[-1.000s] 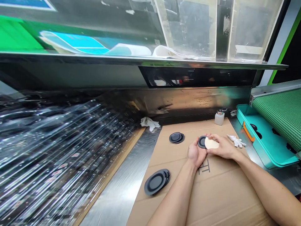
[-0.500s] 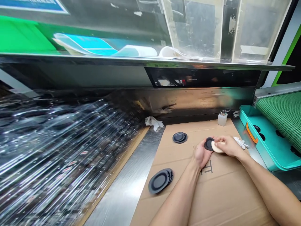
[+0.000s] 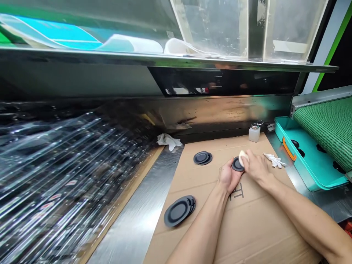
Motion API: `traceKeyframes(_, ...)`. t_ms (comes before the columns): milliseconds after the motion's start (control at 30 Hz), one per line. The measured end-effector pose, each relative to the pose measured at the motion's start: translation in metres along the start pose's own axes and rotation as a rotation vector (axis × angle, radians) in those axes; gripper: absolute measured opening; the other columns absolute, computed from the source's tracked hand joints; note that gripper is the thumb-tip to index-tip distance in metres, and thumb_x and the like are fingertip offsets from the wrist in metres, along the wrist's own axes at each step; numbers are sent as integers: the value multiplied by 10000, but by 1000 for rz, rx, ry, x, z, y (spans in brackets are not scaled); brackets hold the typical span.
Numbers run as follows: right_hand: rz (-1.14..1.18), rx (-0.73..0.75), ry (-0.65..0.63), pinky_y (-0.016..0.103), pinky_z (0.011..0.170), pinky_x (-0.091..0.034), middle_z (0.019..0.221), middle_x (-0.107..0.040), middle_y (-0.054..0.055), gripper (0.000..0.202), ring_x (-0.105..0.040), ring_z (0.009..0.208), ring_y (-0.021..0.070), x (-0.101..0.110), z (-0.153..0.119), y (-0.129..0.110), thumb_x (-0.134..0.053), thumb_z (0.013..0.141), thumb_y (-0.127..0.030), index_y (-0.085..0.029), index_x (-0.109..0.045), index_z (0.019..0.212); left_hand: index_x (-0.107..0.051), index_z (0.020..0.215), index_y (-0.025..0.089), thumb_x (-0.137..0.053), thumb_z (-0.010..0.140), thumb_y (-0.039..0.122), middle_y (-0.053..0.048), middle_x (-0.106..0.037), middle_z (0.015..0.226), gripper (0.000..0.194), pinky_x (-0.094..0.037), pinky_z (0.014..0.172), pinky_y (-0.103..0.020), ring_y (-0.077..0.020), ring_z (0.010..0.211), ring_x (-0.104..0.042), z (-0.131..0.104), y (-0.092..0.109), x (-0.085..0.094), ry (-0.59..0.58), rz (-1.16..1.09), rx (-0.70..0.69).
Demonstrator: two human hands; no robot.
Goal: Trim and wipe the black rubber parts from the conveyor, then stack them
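Item in hand, centre right of frame: small black round disc [image 3: 236,164] gripped by left hand [image 3: 227,176] fingers, right hand [image 3: 254,168] fingers closed pressing cream pad [image 3: 243,157] on it; two black disc stacks [image 3: 179,211] [image 3: 202,157] wait on the cardboard-covered surface [image 3: 255,223].

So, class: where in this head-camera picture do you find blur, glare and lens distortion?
Head view: the stacked clear plastic trays at left smear into streaks; glare shines on the steel bench strip and the clear panels above; the metal shelf edge bows from the wide lens; the round black disc between both hands stays fairly sharp.
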State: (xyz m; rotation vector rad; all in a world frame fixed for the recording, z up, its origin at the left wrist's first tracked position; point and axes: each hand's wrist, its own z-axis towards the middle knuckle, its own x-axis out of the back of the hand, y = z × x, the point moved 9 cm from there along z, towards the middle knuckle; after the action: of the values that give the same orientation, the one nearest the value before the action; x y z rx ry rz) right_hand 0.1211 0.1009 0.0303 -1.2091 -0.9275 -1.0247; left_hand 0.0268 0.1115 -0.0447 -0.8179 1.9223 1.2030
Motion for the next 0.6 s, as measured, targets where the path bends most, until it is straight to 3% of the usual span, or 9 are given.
traceKeyframes(200,39,-5,-12,312,712,-401,1020,-720,98,350,-675,851,262,-6,-7,-7,-336,1030,-462,-250,-524,1236,-693,1021,94,-383,993,221,-170,-722,1130,336,-530,1006,-385,-247,1093,-679,-1,0,-1,0,-22,-8)
traceKeyframes(300,58,-91,-21,319,698,-407,972,-718,104,373,-673,842,274,-10,-12,-9,-305,1034,-458,-244,-506,1264,-690,1045,103,-381,998,236,-158,-712,1169,340,-524,1013,-386,-251,1126,-665,-3,1,-4,-8,-3,-32)
traceKeyframes(400,88,-42,-38,318,702,-413,984,-720,88,377,-673,834,265,-12,-12,-19,-333,1026,-467,-272,-472,1318,-684,1110,110,-382,1002,264,-148,-717,1162,355,-517,1026,-402,-254,1131,-665,-4,1,-5,-22,-3,-31)
traceKeyframes(600,54,-42,-7,314,712,-409,974,-725,91,359,-675,843,260,-6,-6,-8,-330,1031,-460,-262,-515,1266,-671,1167,88,-379,1003,241,-166,-718,1152,368,-527,1013,-396,-250,1109,-675,-4,1,-5,-28,-13,-22)
